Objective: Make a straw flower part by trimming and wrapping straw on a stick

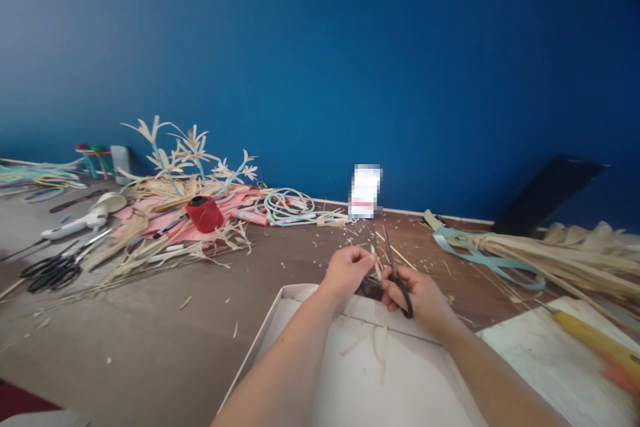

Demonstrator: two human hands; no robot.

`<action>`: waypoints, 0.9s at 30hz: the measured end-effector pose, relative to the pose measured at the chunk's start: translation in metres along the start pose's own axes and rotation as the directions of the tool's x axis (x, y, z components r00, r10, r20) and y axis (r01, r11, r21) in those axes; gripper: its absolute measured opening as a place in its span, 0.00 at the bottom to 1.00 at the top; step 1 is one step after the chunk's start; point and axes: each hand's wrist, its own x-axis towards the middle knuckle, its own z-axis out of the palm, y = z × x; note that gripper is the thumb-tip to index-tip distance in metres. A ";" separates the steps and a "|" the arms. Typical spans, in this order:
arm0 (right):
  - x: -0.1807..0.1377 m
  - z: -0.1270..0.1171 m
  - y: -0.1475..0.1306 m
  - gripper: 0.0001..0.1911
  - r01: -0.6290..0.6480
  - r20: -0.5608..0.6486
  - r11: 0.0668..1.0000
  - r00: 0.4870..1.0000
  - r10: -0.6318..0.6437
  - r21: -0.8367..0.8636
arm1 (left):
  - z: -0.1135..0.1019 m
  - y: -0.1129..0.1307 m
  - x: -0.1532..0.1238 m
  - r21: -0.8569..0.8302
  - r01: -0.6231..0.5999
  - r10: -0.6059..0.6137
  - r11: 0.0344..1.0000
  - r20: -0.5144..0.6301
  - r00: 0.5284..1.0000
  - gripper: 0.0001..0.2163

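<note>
Right grip (420,295) clamps scissors (391,262); left grip (347,270) pinches a pale strip (377,268). Loose scraps (383,353) lie inside the white tray (415,387).

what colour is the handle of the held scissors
Black; the scissors handle shows best in the head view.

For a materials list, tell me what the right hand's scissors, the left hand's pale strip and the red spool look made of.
Scissors: probably metal, from the slim, dull grey blades; the black handle could be plastic or coated metal.
Pale strip: likely dried plant fibre, matte, judging by its straw colour.
Red spool: apparently wound thread, matte, with a dark core showing on top.
</note>
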 end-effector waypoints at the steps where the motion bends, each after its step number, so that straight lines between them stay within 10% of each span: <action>1: 0.000 0.000 0.000 0.14 0.001 -0.005 1.000 1.000 -0.001 -0.008 | 0.000 -0.001 0.000 0.004 0.000 0.000 1.000 -0.005 1.000 0.12; 16: 0.002 0.002 0.000 0.22 -0.017 -0.056 0.999 0.998 0.015 -0.032 | -0.001 -0.003 0.002 0.032 -0.005 0.007 0.999 -0.060 0.998 0.12; 21: 0.003 -0.011 0.002 0.28 0.009 -0.246 0.992 0.968 -0.041 -0.127 | 0.001 -0.011 0.003 0.097 -0.085 0.101 0.992 -0.165 0.981 0.13; 27: 0.001 -0.066 -0.011 0.28 -0.311 -0.560 0.706 0.816 -0.146 -0.636 | 0.007 -0.012 -0.004 0.340 -0.209 0.278 0.917 -0.168 0.946 0.11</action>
